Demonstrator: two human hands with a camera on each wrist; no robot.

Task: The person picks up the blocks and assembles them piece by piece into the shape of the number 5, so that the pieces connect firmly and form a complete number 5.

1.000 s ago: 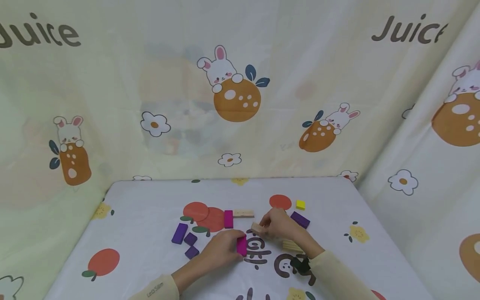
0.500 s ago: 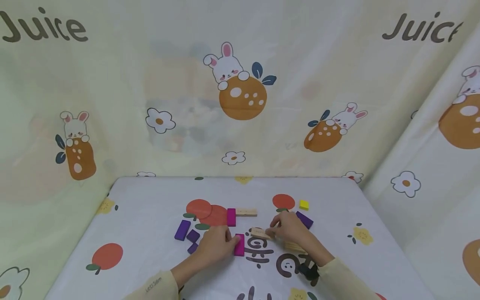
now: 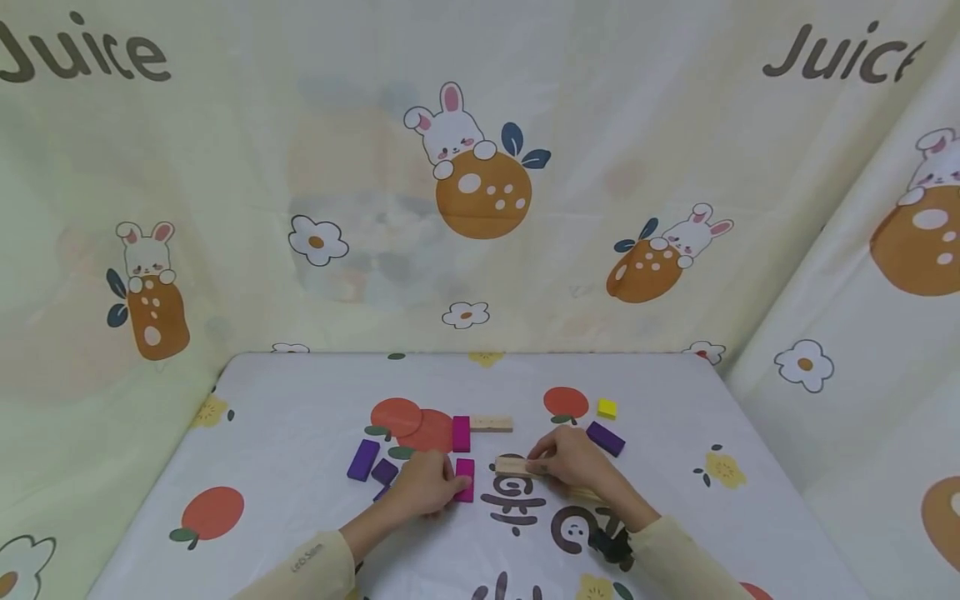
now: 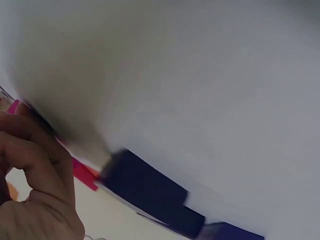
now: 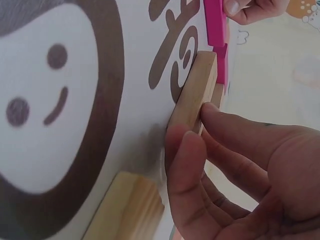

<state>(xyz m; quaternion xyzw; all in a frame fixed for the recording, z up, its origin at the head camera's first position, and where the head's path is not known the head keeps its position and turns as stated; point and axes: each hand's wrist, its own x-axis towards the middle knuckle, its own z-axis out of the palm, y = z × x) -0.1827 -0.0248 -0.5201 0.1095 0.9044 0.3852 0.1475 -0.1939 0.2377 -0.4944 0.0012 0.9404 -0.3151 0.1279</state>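
Note:
My left hand [image 3: 429, 483] has its thumb and fingers at the left side of an upright-lying pink block [image 3: 465, 481] and holds it on the table. In the right wrist view, the left fingertips [image 5: 231, 7] show against that pink block [image 5: 215, 25]. Between thumb and fingers, my right hand [image 3: 573, 462] pinches the right end of a plain wooden block [image 3: 512, 467]. Just beyond, a second pink block [image 3: 461, 434] touches another wooden block [image 3: 492, 424]. In the left wrist view my left hand [image 4: 40, 180] is partly cut off.
Several purple blocks [image 3: 363, 460] lie left of the left hand. Past the right hand are a purple block [image 3: 605, 438] and a yellow block [image 3: 607, 408]. More wooden pieces [image 5: 132, 207] lie under the right hand. A patterned cloth [image 3: 300, 392] covers the table.
The left hand and its pink block have shifted left and slightly away, toward the second pink block. The right hand has set its wooden block down flatter and straightened it.

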